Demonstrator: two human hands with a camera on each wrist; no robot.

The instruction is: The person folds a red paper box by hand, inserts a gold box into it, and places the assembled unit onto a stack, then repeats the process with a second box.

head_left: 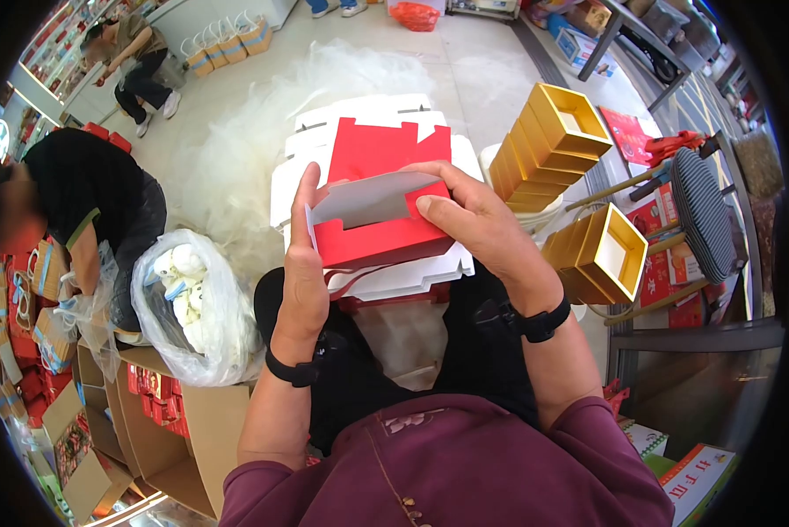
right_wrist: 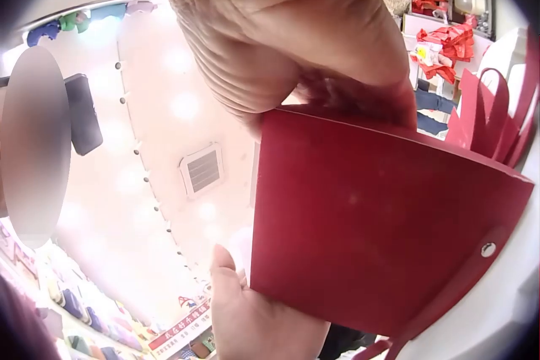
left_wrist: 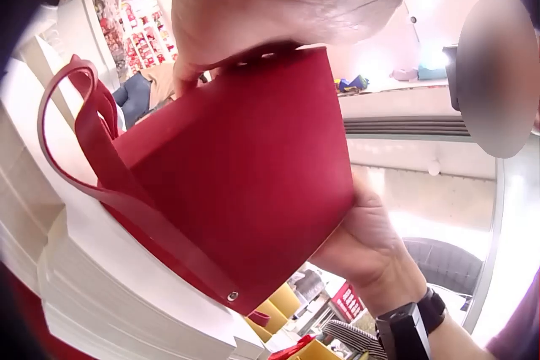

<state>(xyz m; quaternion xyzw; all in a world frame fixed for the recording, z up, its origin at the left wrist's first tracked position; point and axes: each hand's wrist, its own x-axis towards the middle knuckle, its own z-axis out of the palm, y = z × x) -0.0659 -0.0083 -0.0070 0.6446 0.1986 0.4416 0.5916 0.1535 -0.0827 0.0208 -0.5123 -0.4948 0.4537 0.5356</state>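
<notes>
A red cardboard box (head_left: 381, 241) with a pale inside is held in front of the lap, its opening toward the person. My left hand (head_left: 305, 272) grips its left end, a finger reaching up past the back panel. On the right end my right hand (head_left: 478, 220) pinches the box, thumb on a red flap (head_left: 427, 198) and fingers behind the back panel. A red strap (left_wrist: 126, 191) is riveted to the box's side in the left wrist view. Under the box lies a stack of white-edged flat cartons (head_left: 403, 285), with a red panel (head_left: 372, 149) on top.
Stacked gold boxes (head_left: 548, 149) stand to the right, with a second gold stack (head_left: 597, 255) nearer and a striped stool (head_left: 702, 215) beyond. At left are a clear bag of white plush items (head_left: 188, 290), open cardboard cartons (head_left: 214, 439) and a bending person (head_left: 87, 193).
</notes>
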